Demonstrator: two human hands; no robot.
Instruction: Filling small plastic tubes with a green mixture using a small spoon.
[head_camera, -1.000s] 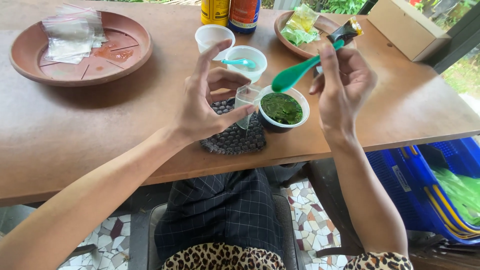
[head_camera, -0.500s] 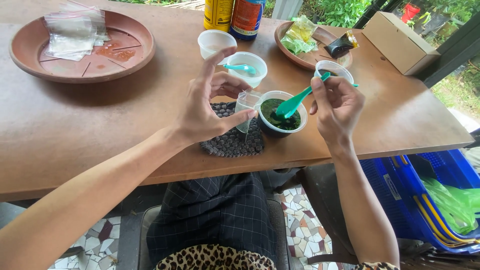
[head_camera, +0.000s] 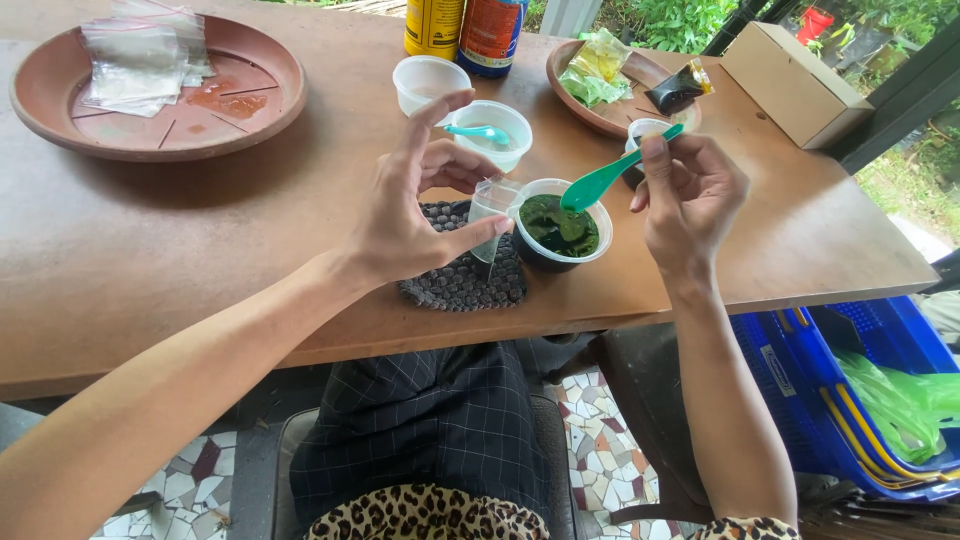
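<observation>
My left hand (head_camera: 410, 205) pinches a small clear plastic bag (head_camera: 490, 212) open, just above a dark woven mat (head_camera: 462, 275). My right hand (head_camera: 688, 200) grips the handle of a green plastic spoon (head_camera: 600, 182), and the spoon's bowl dips into a white cup of dark green sauce (head_camera: 560, 232) right beside the bag. Behind them stands another white cup (head_camera: 492, 132) with a turquoise spoon lying in it.
A brown clay plate (head_camera: 150, 135) at the far left carries clear bags. An empty white cup (head_camera: 430, 82), two bottles (head_camera: 465, 30), a second clay plate (head_camera: 612, 110) with sachets and a cardboard box (head_camera: 790, 70) sit at the back. A blue crate (head_camera: 860, 400) stands below right.
The green spoon came down from above the table into the cup of green sauce. My left hand stayed by the mat holding the bag.
</observation>
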